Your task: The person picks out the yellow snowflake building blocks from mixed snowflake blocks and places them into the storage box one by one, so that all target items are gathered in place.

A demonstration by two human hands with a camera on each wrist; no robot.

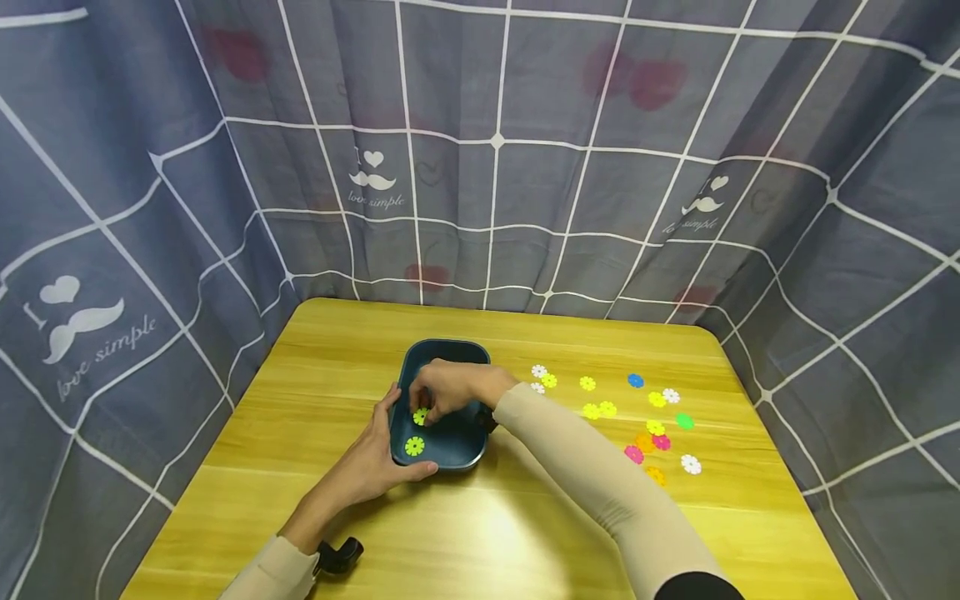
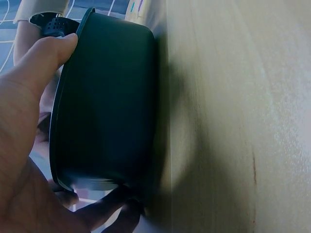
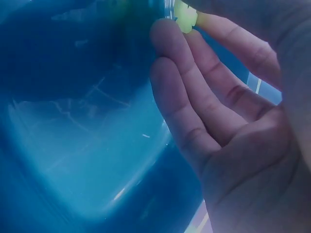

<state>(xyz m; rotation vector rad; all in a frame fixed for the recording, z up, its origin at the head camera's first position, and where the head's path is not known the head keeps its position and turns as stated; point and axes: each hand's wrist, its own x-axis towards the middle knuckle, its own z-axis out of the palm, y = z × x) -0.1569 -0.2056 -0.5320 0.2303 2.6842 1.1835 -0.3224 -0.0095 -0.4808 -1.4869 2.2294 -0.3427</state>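
A dark blue plastic bin (image 1: 453, 446) sits on the table. My left hand (image 1: 371, 462) grips its left side, with the thumb on the near rim; in the left wrist view the bin wall (image 2: 107, 102) fills the space between thumb and fingers. My right hand (image 1: 457, 387) reaches inside the bin and pinches a yellow-green snowflake disc (image 1: 420, 416). The right wrist view shows that disc (image 3: 185, 18) at the fingertips, partly hidden. Another yellow-green snowflake disc (image 1: 415, 446) lies in the bin near its front left corner.
Several loose snowflake discs lie right of the bin: white (image 1: 691, 464), yellow (image 1: 587, 383), blue (image 1: 636, 381), green (image 1: 685, 422), pink (image 1: 633, 454) and orange (image 1: 656, 475). A grey checked curtain (image 1: 465, 183) surrounds the wooden table (image 1: 300, 392) at the back and sides.
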